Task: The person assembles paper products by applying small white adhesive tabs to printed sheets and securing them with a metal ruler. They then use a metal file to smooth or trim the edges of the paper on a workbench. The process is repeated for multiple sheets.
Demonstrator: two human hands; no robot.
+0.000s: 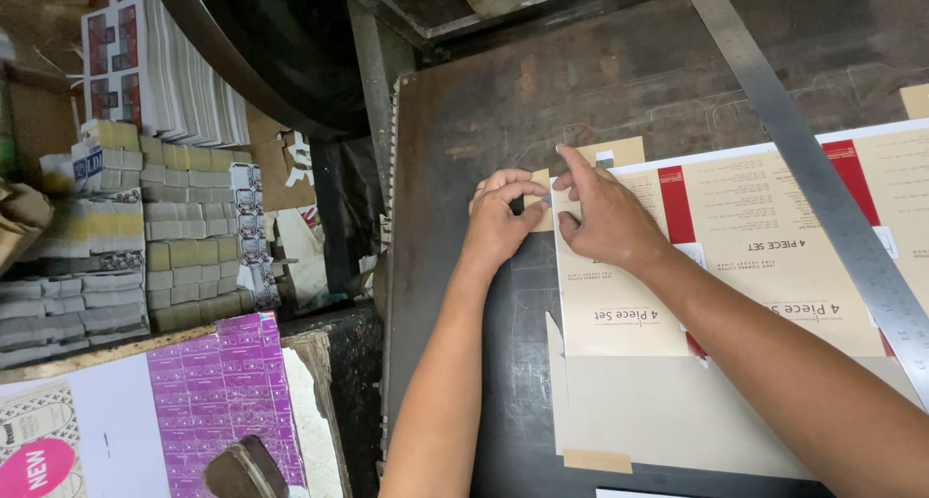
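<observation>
While pinned to the dark plate (464, 382), beige card sheet (619, 304), corner beneath both hands' (498, 222) (605, 217) closed, pressing fingers (571, 174).

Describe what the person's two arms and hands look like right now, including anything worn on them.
Both arms are bare from as far up the forearm as the view reaches down to the fingertips: no sleeves, gloves, watch, bracelet or rings show. The left hand and right hand have short, unpainted fingernails. No tape, bandage or markings are visible on either forearm.
</observation>
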